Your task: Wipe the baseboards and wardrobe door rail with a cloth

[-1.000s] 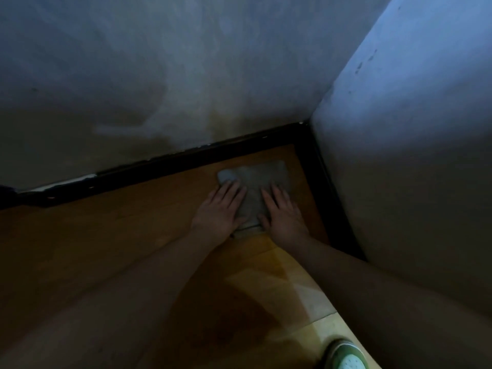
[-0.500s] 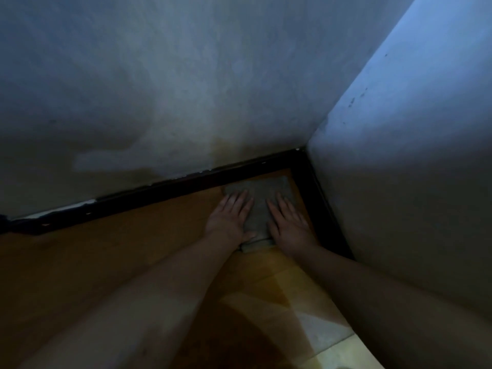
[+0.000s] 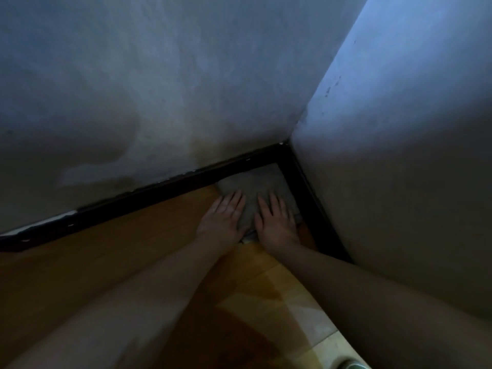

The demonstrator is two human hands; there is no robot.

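Observation:
A grey cloth (image 3: 259,185) lies flat on the wooden floor, pushed into the room's corner. Its far edge meets the dark baseboard (image 3: 149,195) under the back wall, and its right edge lies along the dark baseboard (image 3: 311,203) under the right wall. My left hand (image 3: 225,218) presses flat on the cloth's left part with straight fingers. My right hand (image 3: 275,219) presses flat on its right part, fingers spread. The cloth's near edge is hidden under both palms.
A pale wall (image 3: 159,89) with stained patches rises behind the corner, and a second wall (image 3: 399,155) stands close on the right. Brown wooden floor (image 3: 119,257) stretches to the left. A green-white shoe tip (image 3: 351,364) shows at the bottom right.
Both hands have slid the cloth away from me and to the right, from open floor into the corner against both baseboards. The hands stay flat on it.

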